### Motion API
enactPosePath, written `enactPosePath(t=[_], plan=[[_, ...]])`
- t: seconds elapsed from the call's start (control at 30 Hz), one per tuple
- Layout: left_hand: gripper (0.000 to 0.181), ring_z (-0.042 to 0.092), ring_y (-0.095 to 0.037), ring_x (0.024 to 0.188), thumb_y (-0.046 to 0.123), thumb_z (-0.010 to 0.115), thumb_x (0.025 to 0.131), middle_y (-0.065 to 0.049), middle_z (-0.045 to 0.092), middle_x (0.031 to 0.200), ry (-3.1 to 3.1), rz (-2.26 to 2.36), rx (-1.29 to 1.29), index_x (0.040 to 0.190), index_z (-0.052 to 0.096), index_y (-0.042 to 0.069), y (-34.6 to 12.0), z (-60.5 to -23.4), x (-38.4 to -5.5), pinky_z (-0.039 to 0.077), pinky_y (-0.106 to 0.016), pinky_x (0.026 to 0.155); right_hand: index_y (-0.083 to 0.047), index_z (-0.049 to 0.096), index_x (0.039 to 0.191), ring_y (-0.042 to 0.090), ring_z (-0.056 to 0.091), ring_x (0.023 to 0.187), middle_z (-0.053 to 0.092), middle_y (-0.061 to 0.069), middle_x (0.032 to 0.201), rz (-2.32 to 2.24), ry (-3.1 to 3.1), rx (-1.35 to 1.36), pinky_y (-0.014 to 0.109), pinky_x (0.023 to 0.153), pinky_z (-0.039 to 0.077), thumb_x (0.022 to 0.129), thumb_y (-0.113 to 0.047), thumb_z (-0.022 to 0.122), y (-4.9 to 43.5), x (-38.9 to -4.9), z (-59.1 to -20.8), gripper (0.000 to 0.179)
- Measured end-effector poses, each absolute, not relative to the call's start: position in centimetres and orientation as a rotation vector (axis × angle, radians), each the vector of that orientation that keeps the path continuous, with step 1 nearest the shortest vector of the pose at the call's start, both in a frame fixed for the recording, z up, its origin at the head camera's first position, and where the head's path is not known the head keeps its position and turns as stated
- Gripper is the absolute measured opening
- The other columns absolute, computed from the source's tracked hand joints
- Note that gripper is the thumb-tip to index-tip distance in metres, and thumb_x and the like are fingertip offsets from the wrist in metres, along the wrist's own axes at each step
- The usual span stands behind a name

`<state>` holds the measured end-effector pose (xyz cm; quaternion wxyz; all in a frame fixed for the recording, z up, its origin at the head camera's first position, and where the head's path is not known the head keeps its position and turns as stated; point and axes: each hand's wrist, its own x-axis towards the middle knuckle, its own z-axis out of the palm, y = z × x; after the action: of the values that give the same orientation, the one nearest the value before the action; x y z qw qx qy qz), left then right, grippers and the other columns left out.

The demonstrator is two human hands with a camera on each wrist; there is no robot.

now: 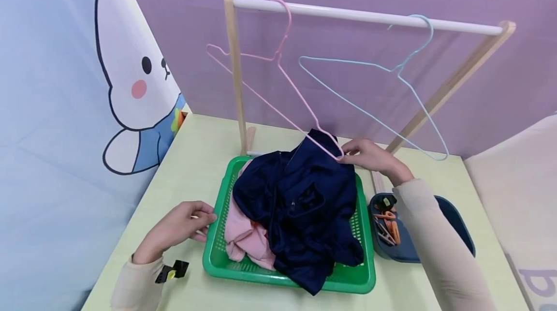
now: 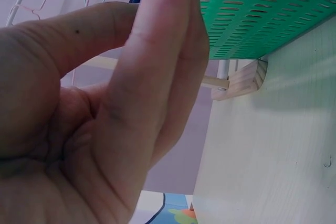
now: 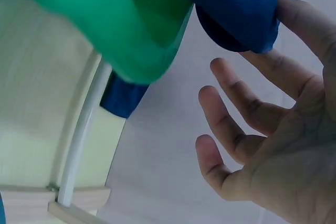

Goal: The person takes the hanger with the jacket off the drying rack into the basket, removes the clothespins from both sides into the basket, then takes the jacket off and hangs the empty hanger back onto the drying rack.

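Observation:
A green plastic basket (image 1: 353,286) stands on the table, holding a dark navy garment (image 1: 300,190) heaped over pink cloth (image 1: 248,241). My left hand (image 1: 187,226) grips the basket's left rim, its thumb above and its fingers outside the wall. With thumb and index finger my right hand (image 1: 370,156) pinches the navy garment at its raised back right part; in the right wrist view, the other fingers (image 3: 226,127) are spread. A pink hanger (image 1: 300,96) hangs from the rack, its lower corner overlapping the garment right at my right fingertips.
The rack has wooden posts (image 1: 236,69) and a white bar (image 1: 348,12), with a light blue hanger (image 1: 361,63) on its right half. A dark blue tray (image 1: 404,248) holding several clothespins (image 1: 390,229) sits right of the basket, partly under my right forearm. A purple backdrop rises behind.

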<state>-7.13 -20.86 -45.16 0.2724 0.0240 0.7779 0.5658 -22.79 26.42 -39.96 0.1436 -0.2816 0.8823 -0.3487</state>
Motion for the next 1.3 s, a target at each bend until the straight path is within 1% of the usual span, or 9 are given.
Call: enactPosePath(t=[0.03, 0.1, 0.27, 0.37, 0.57, 0.73, 0.93, 1.17, 1.3], plan=[[0.025, 0.068, -0.026, 0.080, 0.010, 0.059, 0.101, -0.012, 0.065, 0.089, 2.092, 1.522, 0.066, 0.115, 0.059, -0.011, -20.8, -45.1, -7.1, 0.061, -0.038, 0.066, -0.013, 0.073, 0.089, 0.022, 0.057, 0.086, 0.067, 0.002, 0.092, -1.015, 2.533, -0.823, 0.040, 0.079, 0.047, 0.096, -0.017, 0.069, 26.3, -22.7, -40.0, 0.009], [0.025, 0.068, -0.026, 0.080, 0.010, 0.059, 0.102, -0.012, 0.066, 0.090, 2.090, 1.521, 0.070, 0.115, 0.060, -0.011, -20.8, -45.1, -7.1, 0.061, -0.038, 0.066, -0.013, 0.077, 0.093, 0.022, 0.059, 0.094, 0.068, 0.004, 0.102, -1.015, 2.554, -0.822, 0.041, 0.084, 0.048, 0.094, -0.017, 0.072, 26.0, -22.0, -39.8, 0.006], [0.024, 0.067, -0.026, 0.080, 0.010, 0.059, 0.101, -0.013, 0.065, 0.090, 2.099, 1.511, 0.070, 0.114, 0.060, -0.010, -20.9, -45.0, -7.1, 0.061, -0.038, 0.067, -0.003, 0.078, 0.096, 0.031, 0.057, 0.105, 0.064, 0.015, 0.114, -0.891, 2.715, -0.934, 0.050, 0.087, 0.047, 0.089, -0.016, 0.077, 24.8, -18.4, -38.8, 0.014], [0.024, 0.067, -0.026, 0.080, 0.011, 0.059, 0.101, -0.013, 0.065, 0.090, 2.104, 1.503, 0.070, 0.114, 0.060, -0.010, -20.8, -44.9, -7.2, 0.061, -0.038, 0.067, -0.007, 0.078, 0.094, 0.033, 0.055, 0.100, 0.063, 0.014, 0.113, -0.734, 2.848, -1.056, 0.052, 0.081, 0.044, 0.086, -0.017, 0.080, 23.7, -15.5, -38.7, 0.013], [0.024, 0.067, -0.026, 0.079, 0.009, 0.058, 0.102, -0.013, 0.065, 0.089, 2.089, 1.505, 0.072, 0.115, 0.060, -0.011, -20.7, -44.8, -7.2, 0.061, -0.038, 0.066, -0.018, 0.077, 0.089, 0.029, 0.050, 0.096, 0.059, 0.007, 0.112, -0.449, 2.960, -1.162, 0.044, 0.073, 0.035, 0.085, -0.015, 0.081, 21.3, -12.0, -39.8, 0.006], [0.025, 0.067, -0.026, 0.079, 0.009, 0.059, 0.101, -0.012, 0.065, 0.089, 2.096, 1.505, 0.063, 0.116, 0.059, -0.011, -20.8, -44.8, -7.1, 0.061, -0.038, 0.067, -0.023, 0.073, 0.081, 0.028, 0.046, 0.095, 0.055, 0.005, 0.108, -0.184, 2.933, -1.204, 0.048, 0.076, 0.034, 0.083, -0.008, 0.075, 19.1, -11.7, -41.3, 0.015], [0.025, 0.067, -0.026, 0.079, 0.010, 0.060, 0.101, -0.012, 0.064, 0.089, 2.102, 1.496, 0.073, 0.115, 0.060, -0.011, -20.7, -44.9, -7.1, 0.061, -0.038, 0.066, -0.019, 0.061, 0.063, 0.030, 0.045, 0.086, 0.048, 0.007, 0.093, 0.061, 2.929, -1.275, 0.047, 0.072, 0.034, 0.078, -0.006, 0.072, 16.8, -12.2, -43.2, 0.023], [0.024, 0.066, -0.026, 0.079, 0.009, 0.059, 0.101, -0.013, 0.064, 0.090, 2.103, 1.494, 0.070, 0.116, 0.059, -0.011, -20.7, -44.7, -7.1, 0.061, -0.037, 0.066, -0.019, 0.057, 0.060, 0.031, 0.045, 0.086, 0.050, 0.011, 0.096, 0.193, 2.875, -1.241, 0.044, 0.069, 0.032, 0.077, -0.005, 0.076, 15.8, -12.9, -43.8, 0.030], [0.025, 0.066, -0.025, 0.079, 0.009, 0.059, 0.101, -0.012, 0.064, 0.090, 2.102, 1.494, 0.069, 0.116, 0.059, -0.011, -20.7, -44.7, -7.1, 0.061, -0.037, 0.066, -0.020, 0.059, 0.062, 0.030, 0.046, 0.087, 0.051, 0.008, 0.096, 0.188, 2.873, -1.208, 0.044, 0.070, 0.032, 0.078, -0.009, 0.075, 16.3, -13.0, -43.4, 0.025]])
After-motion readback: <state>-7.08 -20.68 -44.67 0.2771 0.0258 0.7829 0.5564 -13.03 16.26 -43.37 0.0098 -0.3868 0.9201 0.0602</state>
